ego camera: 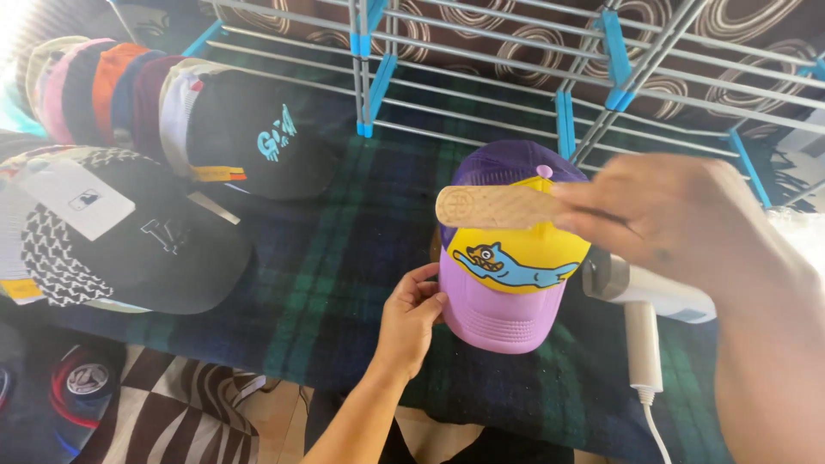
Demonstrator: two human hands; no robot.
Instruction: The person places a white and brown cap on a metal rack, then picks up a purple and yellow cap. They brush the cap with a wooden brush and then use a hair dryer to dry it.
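Note:
A trucker cap (516, 258) with a lilac brim, yellow front panel bearing a blue cartoon animal, and purple mesh back sits on a dark plaid cloth (344, 258). My left hand (411, 316) grips the left edge of its brim. My right hand (687, 228), blurred and close to the camera, holds a flat wooden brush or paddle (498, 206) just above the cap's crown.
A white handheld steamer (640, 309) with a cord lies right of the cap. A row of stacked caps (129, 94) and a black-and-white cap (129, 232) lie at left. A metal rack with blue joints (559, 77) stands behind.

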